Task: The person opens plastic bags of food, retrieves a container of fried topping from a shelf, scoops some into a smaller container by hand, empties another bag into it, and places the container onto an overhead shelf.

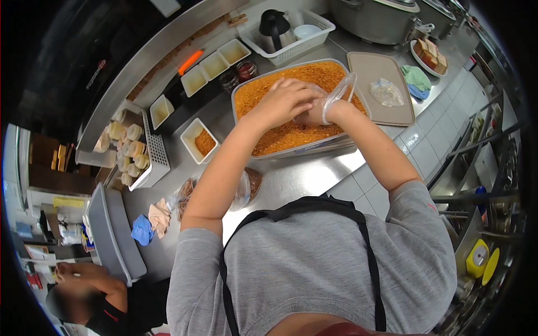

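Note:
A large clear tub (297,150) of orange-brown crumbs (269,84) stands on the steel counter in front of me. Above the crumbs, my left hand (288,101) is bare, its bent fingers closed on the clear plastic glove (330,106) at my right hand. That glove covers my right hand (310,115), and its loose cuff stands up around the wrist. My right fingers are mostly hidden behind the left hand and blurred by the plastic, so their pose is unclear.
A beige lid (386,70) holding a crumpled plastic bag (386,92) lies right of the tub. To the left are a small white container (199,141) of crumbs, a basket of bottles (151,154) and a grey bin (115,229). Another person (106,291) is at lower left.

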`<state>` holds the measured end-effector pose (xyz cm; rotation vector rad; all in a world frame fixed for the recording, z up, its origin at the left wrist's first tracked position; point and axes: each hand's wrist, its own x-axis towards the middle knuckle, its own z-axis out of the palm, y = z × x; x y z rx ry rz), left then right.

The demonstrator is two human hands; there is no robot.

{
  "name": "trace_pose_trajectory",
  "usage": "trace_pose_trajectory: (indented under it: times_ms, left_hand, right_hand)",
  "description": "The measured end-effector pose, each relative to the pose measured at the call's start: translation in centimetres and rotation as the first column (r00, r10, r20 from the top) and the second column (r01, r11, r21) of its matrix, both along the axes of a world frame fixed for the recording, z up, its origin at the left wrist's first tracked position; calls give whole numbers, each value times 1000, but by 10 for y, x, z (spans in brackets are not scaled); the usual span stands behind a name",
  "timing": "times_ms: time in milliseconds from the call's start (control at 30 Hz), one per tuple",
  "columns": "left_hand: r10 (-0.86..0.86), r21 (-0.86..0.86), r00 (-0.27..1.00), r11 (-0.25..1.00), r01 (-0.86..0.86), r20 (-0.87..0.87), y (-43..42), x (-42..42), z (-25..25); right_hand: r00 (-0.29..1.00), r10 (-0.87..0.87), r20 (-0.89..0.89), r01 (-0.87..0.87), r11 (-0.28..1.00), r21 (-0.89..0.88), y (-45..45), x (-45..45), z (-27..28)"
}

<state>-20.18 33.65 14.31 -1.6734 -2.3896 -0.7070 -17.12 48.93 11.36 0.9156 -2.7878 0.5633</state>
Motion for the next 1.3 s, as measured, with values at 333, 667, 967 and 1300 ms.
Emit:
trace_pose_trajectory:
  times_ms: [333,667,967,1300]
  left_hand:
    - [2,-229,984,973,-44,-180,17,-27,-31]
    - [20,-440,994,896,-65,-106,41,-16,-27]
    - [2,-287,1000,958,1,12,29,-9,0]
    - [130,-23,991,991,-130,13,10,8,17]
  right_hand:
    - [951,-206,233,293,843,-452,98,53,33]
    - [276,-961,18,936,265,-232,289,18,-136]
    - [211,-961,176,977,200,-79,274,30,-135]
    - [263,-963,65,951,247,-188,284,24,-127]
